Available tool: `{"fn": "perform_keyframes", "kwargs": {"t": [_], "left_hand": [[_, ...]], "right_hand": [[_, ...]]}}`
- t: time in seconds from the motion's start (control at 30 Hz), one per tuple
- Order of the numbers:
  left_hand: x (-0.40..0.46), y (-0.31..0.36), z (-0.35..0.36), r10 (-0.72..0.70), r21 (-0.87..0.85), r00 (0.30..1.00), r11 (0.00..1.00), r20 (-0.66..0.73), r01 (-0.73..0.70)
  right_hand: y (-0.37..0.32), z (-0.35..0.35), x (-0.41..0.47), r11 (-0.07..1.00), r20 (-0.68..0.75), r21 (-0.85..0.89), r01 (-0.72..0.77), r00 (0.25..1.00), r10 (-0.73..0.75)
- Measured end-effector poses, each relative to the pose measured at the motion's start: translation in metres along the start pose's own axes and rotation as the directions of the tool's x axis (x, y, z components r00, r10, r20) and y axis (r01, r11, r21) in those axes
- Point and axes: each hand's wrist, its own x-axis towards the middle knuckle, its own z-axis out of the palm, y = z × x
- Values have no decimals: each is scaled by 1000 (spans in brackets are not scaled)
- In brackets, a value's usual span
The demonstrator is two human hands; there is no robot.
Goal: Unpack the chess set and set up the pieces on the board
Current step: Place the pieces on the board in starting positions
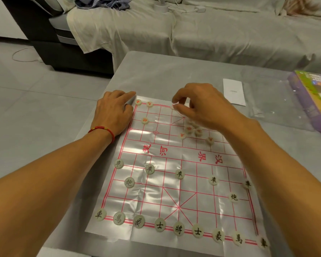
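A shiny plastic Chinese-chess board (163, 184) with red lines lies on the table. Black-lettered round pieces fill the near side, among them the general (178, 229) in the near row. Red-lettered pieces (138, 102) (149, 104) stand at the far left corner, with one more (145, 120) below them. A loose cluster of red pieces (193, 131) lies under my right wrist. My left hand (113, 110) rests on the board's far left edge, index finger stretched out. My right hand (196, 106) pinches a small pale piece (173, 107) at the far row.
A purple and green game box (312, 95) sits at the table's right edge on clear plastic wrap (274, 101). A white paper slip (233, 91) lies beyond the board. A cloth-covered sofa (211, 30) stands behind the grey table (152, 71).
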Motion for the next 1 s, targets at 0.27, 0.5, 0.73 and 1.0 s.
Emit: {"fn": "perform_keyframes", "kwargs": {"t": [0.27, 0.5, 0.73, 1.0], "left_hand": [[-1, -1, -4, 7, 17, 1000, 1000, 2, -7], [-2, -1, -4, 13, 17, 1000, 1000, 4, -13], [-2, -2, -4, 8, 17, 1000, 1000, 2, -8], [-2, 0, -4, 11, 36, 1000, 999, 0, -11]], "right_hand": [[52, -17, -49, 982, 79, -112, -149, 984, 158], [65, -11, -66, 969, 51, -103, -224, 972, 230], [75, -17, -73, 940, -13, -55, -335, 942, 335], [76, -1, -70, 942, 16, -114, -317, 947, 320]]}}
